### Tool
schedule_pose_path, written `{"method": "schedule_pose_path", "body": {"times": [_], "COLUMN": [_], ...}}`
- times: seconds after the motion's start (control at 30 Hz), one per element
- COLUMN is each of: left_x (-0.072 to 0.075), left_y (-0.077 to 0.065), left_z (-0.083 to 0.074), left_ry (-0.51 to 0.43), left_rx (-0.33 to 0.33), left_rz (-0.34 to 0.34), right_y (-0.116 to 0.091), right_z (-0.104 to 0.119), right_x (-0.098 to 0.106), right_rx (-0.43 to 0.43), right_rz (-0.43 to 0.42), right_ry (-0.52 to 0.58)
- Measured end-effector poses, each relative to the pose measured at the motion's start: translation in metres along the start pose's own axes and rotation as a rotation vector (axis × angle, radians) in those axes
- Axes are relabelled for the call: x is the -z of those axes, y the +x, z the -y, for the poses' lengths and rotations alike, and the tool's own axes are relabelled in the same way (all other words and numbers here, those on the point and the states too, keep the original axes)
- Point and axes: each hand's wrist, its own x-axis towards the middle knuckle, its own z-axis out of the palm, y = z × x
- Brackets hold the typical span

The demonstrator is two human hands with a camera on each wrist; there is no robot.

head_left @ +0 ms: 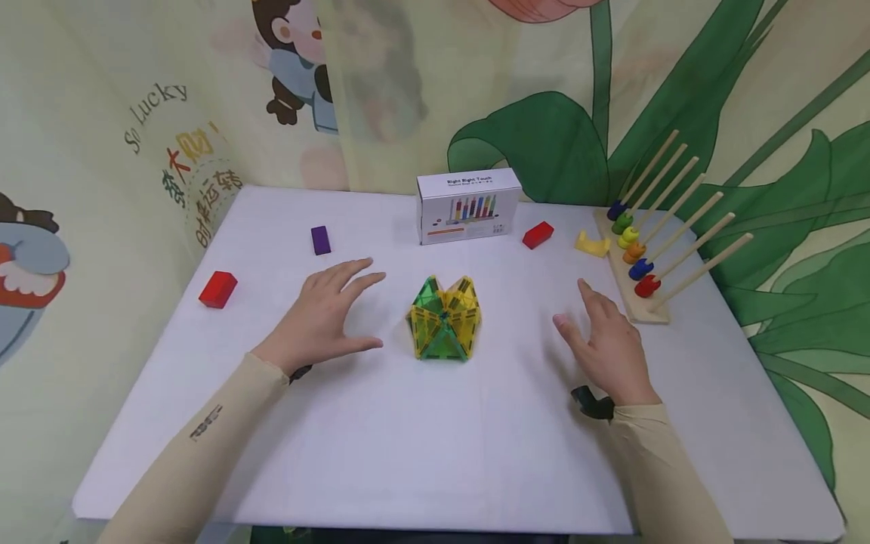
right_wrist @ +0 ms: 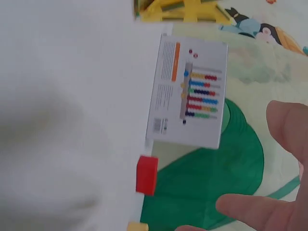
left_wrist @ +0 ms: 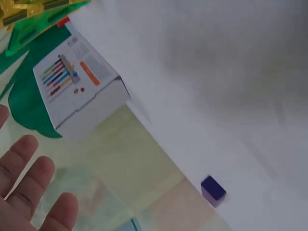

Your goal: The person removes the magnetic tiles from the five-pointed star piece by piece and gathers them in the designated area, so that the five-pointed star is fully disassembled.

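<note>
A green and yellow build of see-through magnetic tiles [head_left: 445, 321] stands mid-table between the two hands. To its left my left hand [head_left: 326, 313] is held over the table, thumb and fingers spread apart, with nothing in its grasp. On the other side my right hand [head_left: 605, 347] hovers with fingers extended and also holds nothing; the wooden peg board [head_left: 632, 279] with coloured beads is the closest thing to it. In the left wrist view the fingers [left_wrist: 29, 178] show at the lower left, apart from the white box [left_wrist: 91, 115]. The right wrist view shows a thumb and fingertips at the right edge.
The printed white box [head_left: 469, 208] stands at the back. A purple block [head_left: 321, 240] and a red block [head_left: 218, 290] lie at left. Another red block [head_left: 538, 235] and a yellow arch block [head_left: 592, 244] lie back right. A patterned cloth [head_left: 381, 91] hangs behind.
</note>
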Motion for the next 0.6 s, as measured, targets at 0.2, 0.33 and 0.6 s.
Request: {"method": "schedule_pose_path", "body": {"times": [0.2,0.33,0.6], "left_x": [-0.015,-0.024,-0.033], "left_y": [0.017,0.027,0.045], "left_z": [-0.016,-0.027,-0.045], "left_ry": [-0.073,-0.094,0.002], "left_rx": [-0.148,-0.199,-0.254], "left_rz": [0.019,0.066,0.139], "right_y": [-0.004,-0.007,-0.016], "right_z": [0.023,0.041,0.076], "right_x": [-0.012,-0.022,-0.044], "right_rx": [0.017,0.059,0.298], "right_rz": [0.048,0.068,-0.011], "right_ry": [0.07,0.102,0.181]}}
